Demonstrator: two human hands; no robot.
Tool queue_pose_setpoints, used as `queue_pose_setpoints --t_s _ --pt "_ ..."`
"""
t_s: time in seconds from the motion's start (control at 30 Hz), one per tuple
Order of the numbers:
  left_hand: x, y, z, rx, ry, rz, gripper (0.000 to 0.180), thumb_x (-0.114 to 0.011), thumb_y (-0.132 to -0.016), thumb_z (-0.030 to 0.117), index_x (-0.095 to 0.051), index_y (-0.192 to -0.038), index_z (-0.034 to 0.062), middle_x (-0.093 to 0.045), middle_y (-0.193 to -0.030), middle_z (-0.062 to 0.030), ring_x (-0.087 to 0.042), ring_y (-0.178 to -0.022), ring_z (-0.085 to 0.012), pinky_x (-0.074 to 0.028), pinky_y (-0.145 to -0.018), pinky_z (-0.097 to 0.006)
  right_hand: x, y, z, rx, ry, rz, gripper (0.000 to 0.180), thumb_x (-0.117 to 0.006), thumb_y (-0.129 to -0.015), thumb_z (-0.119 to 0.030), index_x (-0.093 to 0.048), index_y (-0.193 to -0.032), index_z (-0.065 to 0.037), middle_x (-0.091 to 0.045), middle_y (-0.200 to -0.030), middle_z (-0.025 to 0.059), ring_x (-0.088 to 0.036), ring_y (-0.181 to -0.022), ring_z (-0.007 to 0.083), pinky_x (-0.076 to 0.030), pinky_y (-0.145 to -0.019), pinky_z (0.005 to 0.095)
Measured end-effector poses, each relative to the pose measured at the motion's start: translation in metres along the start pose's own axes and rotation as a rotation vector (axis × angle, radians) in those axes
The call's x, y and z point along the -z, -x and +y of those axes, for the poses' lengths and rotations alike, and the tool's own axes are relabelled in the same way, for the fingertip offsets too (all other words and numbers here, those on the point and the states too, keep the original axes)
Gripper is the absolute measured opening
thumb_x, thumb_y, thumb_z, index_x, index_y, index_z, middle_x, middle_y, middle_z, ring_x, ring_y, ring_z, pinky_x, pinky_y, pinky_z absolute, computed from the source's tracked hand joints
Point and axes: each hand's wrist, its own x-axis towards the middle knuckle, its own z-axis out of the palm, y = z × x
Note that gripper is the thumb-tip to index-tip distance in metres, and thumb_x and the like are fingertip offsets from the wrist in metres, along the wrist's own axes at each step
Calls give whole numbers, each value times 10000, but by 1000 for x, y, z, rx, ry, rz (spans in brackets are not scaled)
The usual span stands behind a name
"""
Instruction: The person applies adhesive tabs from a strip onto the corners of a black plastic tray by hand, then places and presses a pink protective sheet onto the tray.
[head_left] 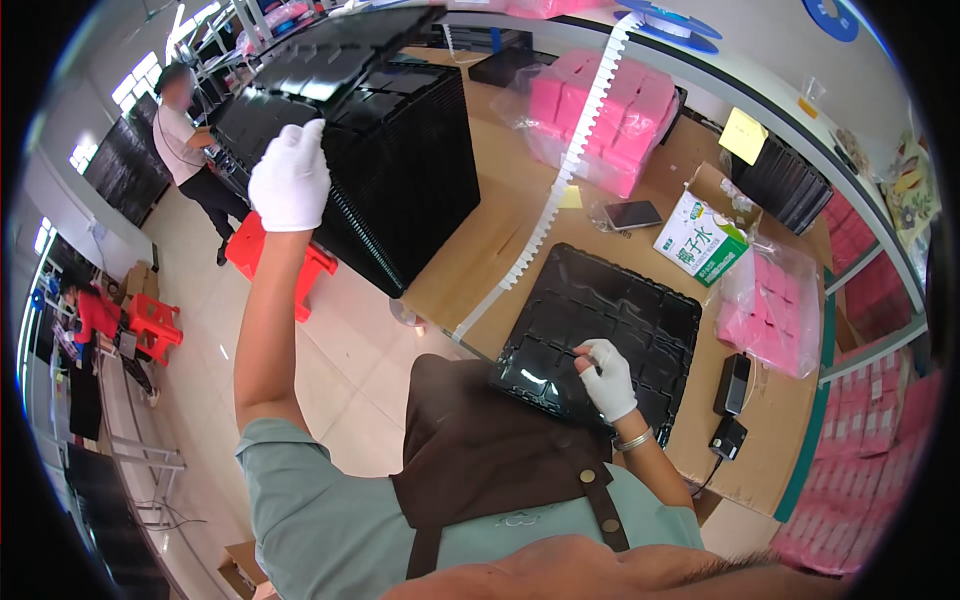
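Left hand (289, 180): gloved in white, raised, fingers curled over the top edge of the tall stack of black trays (385, 150), likely gripping one tray to peel it off.
Right hand (607, 378): gloved, fingertips pinched together and resting on the single black tray (600, 330); what it pinches, if anything, is too small to tell.
Single black tray: lies flat on the desk (480, 250), right of the stack, its near edge over the desk's edge by the brown apron (480, 450), within easy reach.
White strip (560, 190): runs along the desk between stack and tray.
Pink packs (600, 115): bagged, behind the tray.
Carton (700, 238): open, beside the tray's far corner.
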Motion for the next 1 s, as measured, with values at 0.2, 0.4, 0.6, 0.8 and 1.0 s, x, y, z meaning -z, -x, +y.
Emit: queue_pose_setpoints --t_s 0.2,0.4,0.6,0.8,1.0 --pt "-41 8 10 39 119 -305 154 -534 -882 239 -634 -978 172 -570 -854 -64 -605 -771 -283 -501 -639 -412 -9 -5 16 -85 13 -90 126 -632 -799 -89 -643 -893 -5 -613 -914 119 -621 -781 249 -492 -703 314" --pt "-51 0 7 37 150 -495 190 -527 -893 191 -620 -1052 144 -564 -900 -106 -589 -832 -322 -482 -697 -417 -10 -8 30 -99 70 -97 131 -623 -807 -103 -649 -895 -9 -616 -903 126 -624 -800 266 -494 -716 318" --pt "-63 17 110 -83 472 -351 259 -583 -825 143 -578 -1084 151 -570 -941 -135 -571 -842 -325 -488 -724 -426 0 -9 55 -359 2 69 139 -592 -858 -120 -656 -915 -11 -612 -826 51 -578 -767 136 -457 -678 257" --pt "-217 178 213 141 1066 -1303 218 -644 -811 187 -631 -938 10 -639 -739 -118 -616 -672 -246 -500 -648 -337 -20 -48 43 -235 -123 -48 134 -592 -855 -109 -672 -906 -15 -626 -814 79 -603 -759 173 -473 -697 270" --pt "-150 163 227 901 1600 -1308 176 -653 -846 187 -623 -826 16 -616 -640 -44 -525 -481 -86 -382 -413 -217 -44 -92 62 -414 -348 55 134 -636 -836 -92 -671 -941 -16 -644 -797 10 -563 -704 68 -458 -639 221"
